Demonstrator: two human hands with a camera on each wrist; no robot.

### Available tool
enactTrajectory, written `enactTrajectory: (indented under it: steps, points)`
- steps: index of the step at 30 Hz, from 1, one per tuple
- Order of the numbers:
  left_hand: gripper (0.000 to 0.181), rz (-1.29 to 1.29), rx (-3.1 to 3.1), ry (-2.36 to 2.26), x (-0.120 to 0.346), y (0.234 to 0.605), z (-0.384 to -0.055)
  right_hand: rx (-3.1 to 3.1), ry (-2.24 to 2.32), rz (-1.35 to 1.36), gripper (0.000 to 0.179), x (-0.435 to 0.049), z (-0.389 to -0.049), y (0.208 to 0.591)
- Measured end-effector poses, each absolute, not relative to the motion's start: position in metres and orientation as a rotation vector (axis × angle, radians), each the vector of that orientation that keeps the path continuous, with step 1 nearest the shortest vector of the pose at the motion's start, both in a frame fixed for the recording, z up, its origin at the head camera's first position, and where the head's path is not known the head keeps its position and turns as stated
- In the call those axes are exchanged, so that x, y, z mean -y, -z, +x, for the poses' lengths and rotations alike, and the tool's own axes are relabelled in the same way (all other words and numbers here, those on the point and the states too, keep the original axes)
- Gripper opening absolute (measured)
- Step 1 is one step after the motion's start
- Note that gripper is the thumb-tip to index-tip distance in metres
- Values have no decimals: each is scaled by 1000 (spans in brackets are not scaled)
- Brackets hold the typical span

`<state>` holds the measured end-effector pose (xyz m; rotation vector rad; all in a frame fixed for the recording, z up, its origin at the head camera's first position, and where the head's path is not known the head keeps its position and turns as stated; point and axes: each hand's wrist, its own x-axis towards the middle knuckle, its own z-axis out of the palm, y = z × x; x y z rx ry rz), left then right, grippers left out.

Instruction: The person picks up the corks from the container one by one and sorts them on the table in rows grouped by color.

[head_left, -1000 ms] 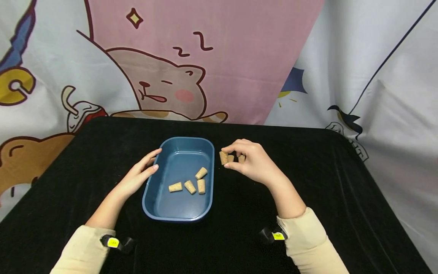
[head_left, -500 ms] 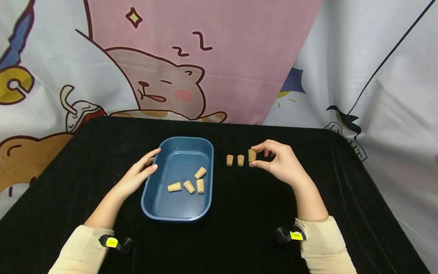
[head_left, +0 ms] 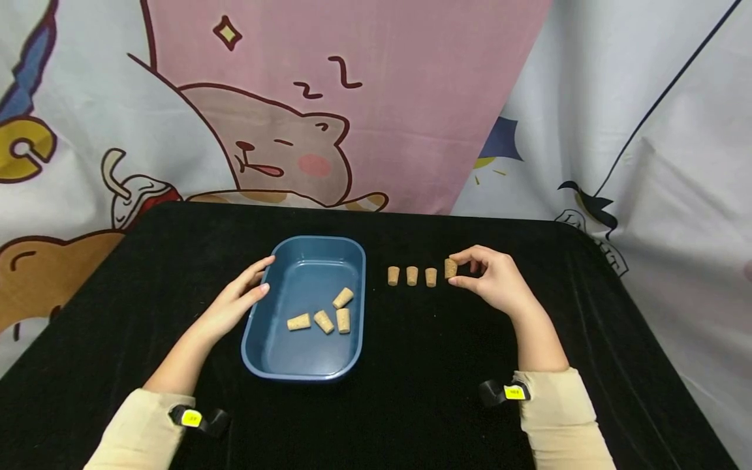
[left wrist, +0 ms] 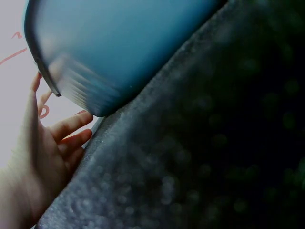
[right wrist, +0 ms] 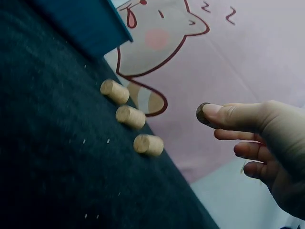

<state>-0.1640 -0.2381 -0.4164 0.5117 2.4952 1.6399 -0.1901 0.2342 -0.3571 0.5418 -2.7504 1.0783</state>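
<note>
My right hand [head_left: 496, 277] pinches a tapered cork [head_left: 450, 268] between thumb and fingertips. In the right wrist view, only the end of this cork [right wrist: 202, 115] shows past the thumb, raised above the black cloth. To its left, three corks [head_left: 412, 276] stand upright in a spaced row. My left hand [head_left: 235, 301] touches the left side of a blue rectangular tray [head_left: 252, 349], fingers fairly straight. Its thumb is at the rim and its other fingers lie by the outer wall in the left wrist view. Several corks [head_left: 324, 321] lie on their sides inside the tray.
A black cloth [head_left: 423, 405] covers the table. Behind it hangs a curtain [head_left: 423, 98] printed with cartoon animals. A dark strap-mounted device with a yellow label [head_left: 514, 392] sits at each cuff.
My right hand has carried the pinched cork rightward, from the row's left end past its right end. Three standing corks are now uncovered. The left hand and tray stay put.
</note>
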Motion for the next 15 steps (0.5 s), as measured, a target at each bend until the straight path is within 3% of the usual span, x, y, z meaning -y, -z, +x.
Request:
enactTrajectory:
  steps: [15]
  points:
    - [53, 517, -2523, -1614, 240, 420, -167, 2844, -1128, 440, 32, -248, -202, 385]
